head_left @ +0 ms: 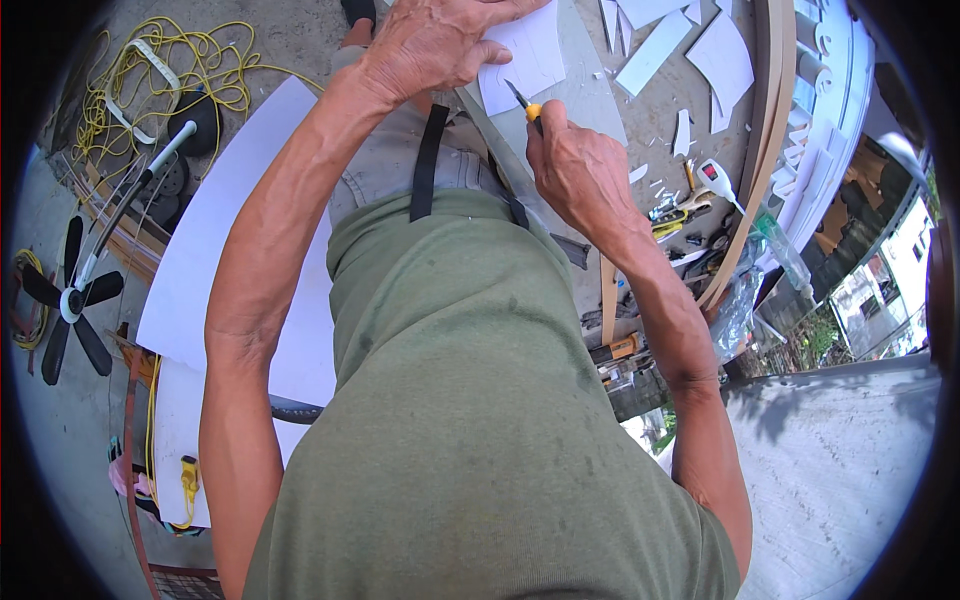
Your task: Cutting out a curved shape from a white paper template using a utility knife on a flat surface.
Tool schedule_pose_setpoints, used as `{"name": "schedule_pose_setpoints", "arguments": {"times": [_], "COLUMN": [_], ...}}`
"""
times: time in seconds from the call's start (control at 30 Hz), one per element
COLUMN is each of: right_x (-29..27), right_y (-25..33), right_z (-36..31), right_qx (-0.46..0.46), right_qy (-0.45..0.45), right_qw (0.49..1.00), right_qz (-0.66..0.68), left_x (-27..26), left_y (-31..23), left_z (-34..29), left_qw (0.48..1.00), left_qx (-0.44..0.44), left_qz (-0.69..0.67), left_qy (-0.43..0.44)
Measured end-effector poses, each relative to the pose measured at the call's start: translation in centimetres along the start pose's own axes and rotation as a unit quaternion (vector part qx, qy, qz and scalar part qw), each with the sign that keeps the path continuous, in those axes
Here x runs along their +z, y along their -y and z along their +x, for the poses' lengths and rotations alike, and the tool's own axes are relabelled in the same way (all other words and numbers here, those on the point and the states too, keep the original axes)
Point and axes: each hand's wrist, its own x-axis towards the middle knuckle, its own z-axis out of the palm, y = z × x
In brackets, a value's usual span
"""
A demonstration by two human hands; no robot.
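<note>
My right hand (585, 170) is closed round a utility knife (533, 112) with a yellow and black handle. Its thin blade points up and left, its tip at the lower part of a white sheet (530, 60) marked with faint curved lines. Across the sheet's upper left lies my left hand (430, 50), thumb and fingers apart, with part of the fingers cut off by the top edge of the picture. Under the sheet is a long grey board (585, 80), slanting beside my legs.
White offcuts (720, 65) lie to the right of the board. Beyond them are hand tools (680, 215), a white device with a red display (714, 176) and curved-looking wooden strips (770, 120). At left are large white sheets (240, 230), a tangled yellow cord (235, 75) and a fan with dark blades (72, 300).
</note>
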Motion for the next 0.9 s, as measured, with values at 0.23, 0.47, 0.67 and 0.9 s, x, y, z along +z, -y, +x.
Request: {"name": "schedule_pose_setpoints", "arguments": {"times": [0.23,0.47,0.67,0.9], "right_x": [1.5,1.2,0.7,-0.1], "right_y": [-0.3,0.5,2.0,0.9], "right_z": [0.1,0.3,0.5,0.9], "right_qx": [0.010,0.039,0.079,-0.016], "right_qy": [-0.031,-0.006,0.009,-0.009], "right_qw": [0.998,0.998,0.993,0.999], "right_qz": [0.053,0.050,0.091,-0.037], "left_x": [0.7,0.2,0.3,0.6], "left_y": [0.6,0.2,0.3,-0.8], "left_z": [-0.3,-0.2,-0.3,-0.4], "left_qw": [0.999,1.000,0.999,0.998], "left_qx": [0.025,0.015,0.016,-0.008], "left_qz": [0.039,0.026,0.039,0.056], "left_qy": [-0.012,0.002,-0.002,0.002]}}
